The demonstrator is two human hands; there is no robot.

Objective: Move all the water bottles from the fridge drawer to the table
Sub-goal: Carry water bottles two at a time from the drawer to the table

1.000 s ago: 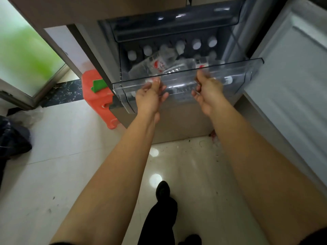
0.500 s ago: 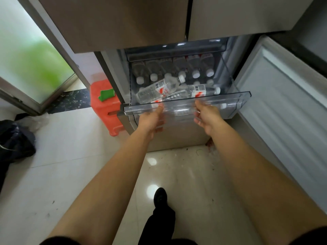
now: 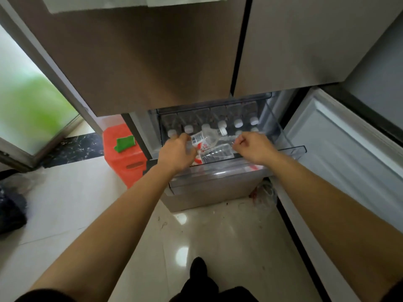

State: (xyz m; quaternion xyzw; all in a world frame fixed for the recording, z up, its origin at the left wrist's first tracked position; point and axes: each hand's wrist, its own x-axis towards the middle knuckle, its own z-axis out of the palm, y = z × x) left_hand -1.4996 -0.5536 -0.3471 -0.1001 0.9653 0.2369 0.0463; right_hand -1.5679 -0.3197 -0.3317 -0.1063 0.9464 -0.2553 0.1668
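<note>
Left grip point(image 3: 177, 152): reaching into the front left of the fridge drawer point(image 3: 293, 150), fingers point(image 3: 189, 147) curled down onto the red-and-white label end of the tilted bottle point(image 3: 209, 136). Fingers are motion-blurred; cannot tell whether they close round the bottle or only touch it.

Right grip point(image 3: 254, 149): over the front right of the drawer, fingers curled inward, thumb and forefinger tips close together. The tips sit just beside the end of the flat bottle point(image 3: 218, 152). Contact cannot be told, nor whether anything is held.

Bottles: all in the drawer. The tilted bottle lies across the middle, its white cap toward the back. The flat bottle lies on its side below it, between the two grips. The upright bottles point(image 3: 238, 123) stand in a row along the back, white caps up.

Drawer: clear plastic, pulled out from under the two closed upper fridge doors point(image 3: 152, 51). The lower door point(image 3: 349, 149) stands open at right.

Surroundings: orange stool point(image 3: 124, 155) just left of the fridge, a green item point(image 3: 124, 143) on top. Glossy tiled floor point(image 3: 65, 203) below; a dark bundle point(image 3: 11, 212) at far left.
</note>
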